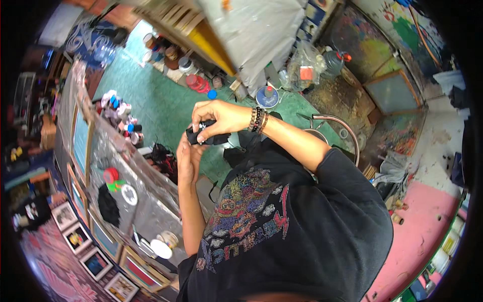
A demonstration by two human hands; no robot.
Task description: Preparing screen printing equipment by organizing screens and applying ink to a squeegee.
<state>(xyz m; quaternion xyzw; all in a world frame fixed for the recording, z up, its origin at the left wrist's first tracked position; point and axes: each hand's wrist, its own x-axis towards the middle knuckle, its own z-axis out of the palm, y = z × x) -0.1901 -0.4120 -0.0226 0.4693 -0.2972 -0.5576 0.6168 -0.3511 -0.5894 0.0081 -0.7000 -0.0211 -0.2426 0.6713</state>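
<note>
From afar, I saw the right hand (225, 117) and left hand (186, 160) pinching black cloth (218, 140) by its left end; it seemed light, soft, best held there.

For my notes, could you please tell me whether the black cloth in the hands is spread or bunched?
Bunched: the black cloth is gathered between the left hand and right hand, with no flat expanse showing.

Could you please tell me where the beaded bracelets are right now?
In the head view, just above and right of centre, the beaded bracelets circle the wrist of the right hand, which holds the black item.
</note>
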